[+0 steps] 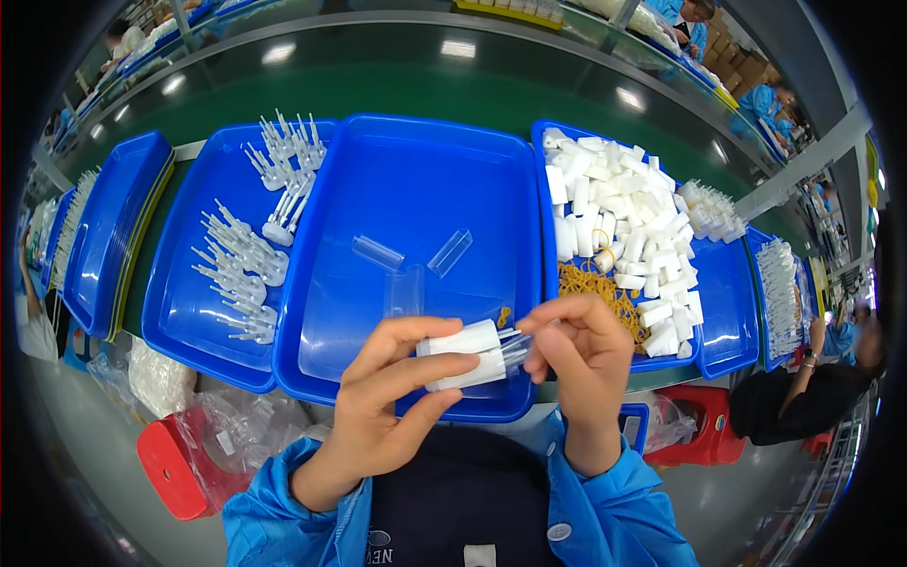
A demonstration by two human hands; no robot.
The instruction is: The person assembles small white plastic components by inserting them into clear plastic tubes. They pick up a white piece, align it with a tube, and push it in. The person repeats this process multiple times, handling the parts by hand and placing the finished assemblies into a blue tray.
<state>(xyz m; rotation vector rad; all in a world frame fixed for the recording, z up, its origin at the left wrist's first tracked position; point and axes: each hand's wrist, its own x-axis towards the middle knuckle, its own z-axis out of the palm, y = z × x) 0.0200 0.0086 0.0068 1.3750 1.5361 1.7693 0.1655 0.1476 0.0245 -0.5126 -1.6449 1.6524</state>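
My left hand (387, 397) grips a pair of white plastic cylinders (465, 354) side by side over the near rim of the middle blue tray (416, 180). My right hand (584, 354) pinches a clear plastic tube (518, 348) at the right end of those white pieces. Three more clear tubes (406, 269) lie loose inside the middle tray, with a small yellow rubber band (504, 317) near the hands.
The left blue tray (184, 312) holds bundled white pronged parts (248, 255). The right tray (553, 274) holds several white cylinders (619, 213) and a heap of yellow rubber bands (590, 283). A red stool (175, 468) and plastic bags sit lower left. A person sits at the right (803, 397).
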